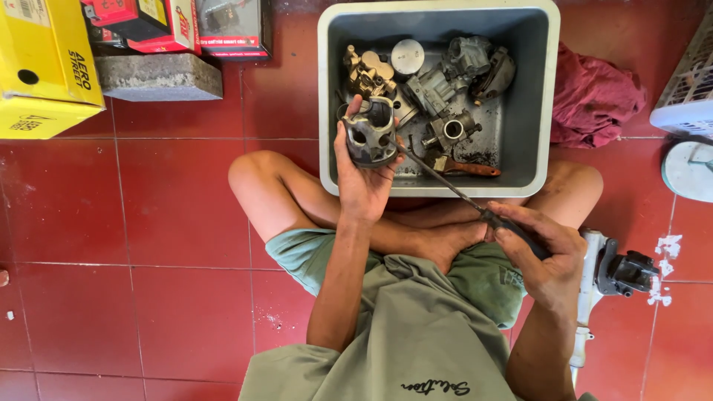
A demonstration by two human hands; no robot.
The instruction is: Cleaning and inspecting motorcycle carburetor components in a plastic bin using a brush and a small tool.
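Note:
My left hand (362,178) grips a grey metal piston (369,135) and holds it up over the near edge of a grey plastic tub (438,188). My right hand (538,256) is closed around the dark handle of a long thin screwdriver (445,183). Its shaft slants up to the left and its tip touches the side of the piston. Inside the tub lie several metal engine parts (438,85) and a brush with a brown handle (464,168). I sit cross-legged on the floor with the tub against my legs.
Red floor tiles (148,223) surround me. A yellow box (44,67), a grey stone block (158,76) and red boxes (174,26) lie at the upper left. A dark red rag (594,100) and a white basket (687,96) are right of the tub. A white-and-black metal part (609,278) rests beside my right knee.

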